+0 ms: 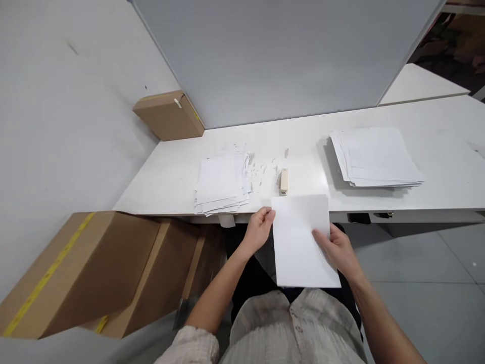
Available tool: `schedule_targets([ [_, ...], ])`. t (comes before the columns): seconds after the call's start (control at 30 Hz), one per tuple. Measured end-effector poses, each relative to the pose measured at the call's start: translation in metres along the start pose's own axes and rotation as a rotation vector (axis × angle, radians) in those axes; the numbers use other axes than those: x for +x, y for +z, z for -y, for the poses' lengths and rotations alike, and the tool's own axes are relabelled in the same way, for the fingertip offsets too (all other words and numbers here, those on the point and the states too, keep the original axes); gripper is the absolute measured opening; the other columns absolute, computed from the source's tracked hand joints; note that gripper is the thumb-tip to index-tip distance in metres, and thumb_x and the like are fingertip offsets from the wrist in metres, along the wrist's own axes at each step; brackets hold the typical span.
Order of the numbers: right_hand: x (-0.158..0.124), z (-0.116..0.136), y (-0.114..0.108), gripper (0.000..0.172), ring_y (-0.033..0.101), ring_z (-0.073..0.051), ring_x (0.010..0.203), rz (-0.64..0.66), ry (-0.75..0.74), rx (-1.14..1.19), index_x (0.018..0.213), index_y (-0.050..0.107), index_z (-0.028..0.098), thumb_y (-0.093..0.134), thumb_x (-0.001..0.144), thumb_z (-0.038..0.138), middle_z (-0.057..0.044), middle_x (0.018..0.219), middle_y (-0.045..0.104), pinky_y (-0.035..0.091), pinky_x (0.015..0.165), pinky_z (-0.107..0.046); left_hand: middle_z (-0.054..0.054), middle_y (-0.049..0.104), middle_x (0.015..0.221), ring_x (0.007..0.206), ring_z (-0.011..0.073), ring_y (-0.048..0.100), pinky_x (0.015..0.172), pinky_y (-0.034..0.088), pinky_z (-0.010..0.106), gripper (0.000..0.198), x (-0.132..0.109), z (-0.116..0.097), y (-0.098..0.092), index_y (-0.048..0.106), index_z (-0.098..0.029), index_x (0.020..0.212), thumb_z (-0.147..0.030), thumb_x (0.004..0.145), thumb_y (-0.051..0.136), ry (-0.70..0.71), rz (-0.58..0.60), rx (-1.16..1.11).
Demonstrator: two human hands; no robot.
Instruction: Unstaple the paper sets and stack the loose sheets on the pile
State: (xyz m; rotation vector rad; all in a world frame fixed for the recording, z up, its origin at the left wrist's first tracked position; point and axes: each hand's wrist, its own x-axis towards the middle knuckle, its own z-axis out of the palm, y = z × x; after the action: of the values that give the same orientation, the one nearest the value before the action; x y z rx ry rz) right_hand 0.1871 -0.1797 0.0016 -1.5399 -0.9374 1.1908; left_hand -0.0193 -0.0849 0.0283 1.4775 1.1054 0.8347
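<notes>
paper, white and upright in outline, is held out over the person's lap, its far end just overlapping the front edge of the white desk (306, 151). on this white paper (297, 242) any print is too faint to make out. the right hand (339, 247) has hold of its right edge, thumb pressed flat on top and the fingers tucked beneath, closed on it. the left hand (258, 228) is at the upper left edge, fingers curled inward and thumb meeting the margin; whether they pinch it, i cannot tell. just beyond the far edge stands a small cream block (284, 182) with dark characters on its near end, too tiny to read. a loose left paper stack (217, 182) and a thicker right paper stack (379, 156) lie either side. yellow tape (49, 273) on the large cardboard box (102, 273) at lower left carries small dark marks, illegible from here. a flat cardboard box (170, 119) in the desk's far left corner bears a small white strip.
</notes>
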Motion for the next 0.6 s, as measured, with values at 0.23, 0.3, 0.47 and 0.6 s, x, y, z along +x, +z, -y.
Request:
schedule_targets([
  [0.23, 0.0, 0.005, -0.005, 0.042, 0.067, -0.024, 0.077, -0.036, 0.136, 0.124, 0.106, 0.061, 0.018, 0.066, 0.073, 0.044, -0.007, 0.094, 0.071, 0.054, 0.065, -0.034, 0.008, 0.058, 0.104, 0.097, 0.0161, 0.055, 0.088, 0.044, 0.031, 0.034, 0.056, 0.005, -0.004, 0.051, -0.02, 0.121, -0.019, 0.091, 0.035, 0.514, -0.08, 0.49],
  [0.3, 0.004, 0.009, -0.006, 0.041, 0.067, -0.024, 0.079, -0.048, 0.137, 0.127, 0.106, 0.061, 0.019, 0.066, 0.073, 0.043, -0.007, 0.094, 0.072, 0.054, 0.065, -0.033, 0.008, 0.054, 0.102, 0.096, 0.0156, 0.053, 0.087, 0.045, 0.031, 0.041, 0.07, 0.01, -0.001, 0.051, -0.02, 0.123, -0.01, 0.088, 0.033, 0.57, -0.039, 0.531],
  [0.47, 0.01, 0.008, -0.008, 0.038, 0.067, -0.025, 0.086, -0.086, 0.132, 0.099, 0.106, 0.061, 0.02, 0.064, 0.075, 0.042, -0.006, 0.098, 0.071, 0.053, 0.066, -0.031, 0.006, 0.05, 0.098, 0.096, 0.0157, 0.05, 0.087, 0.044, 0.03, 0.051, 0.081, 0.024, 0.004, 0.057, -0.02, 0.118, 0.002, 0.079, 0.033, 0.585, -0.028, 0.561],
  [0.6, 0.013, 0.007, -0.008, 0.037, 0.067, -0.023, 0.083, -0.099, 0.136, 0.106, 0.105, 0.061, 0.02, 0.064, 0.075, 0.041, -0.005, 0.099, 0.071, 0.053, 0.064, -0.03, 0.006, 0.049, 0.097, 0.095, 0.0151, 0.05, 0.087, 0.044, 0.029, 0.054, 0.08, 0.026, 0.003, 0.058, -0.021, 0.117, 0.005, 0.077, 0.033, 0.595, -0.025, 0.551],
])
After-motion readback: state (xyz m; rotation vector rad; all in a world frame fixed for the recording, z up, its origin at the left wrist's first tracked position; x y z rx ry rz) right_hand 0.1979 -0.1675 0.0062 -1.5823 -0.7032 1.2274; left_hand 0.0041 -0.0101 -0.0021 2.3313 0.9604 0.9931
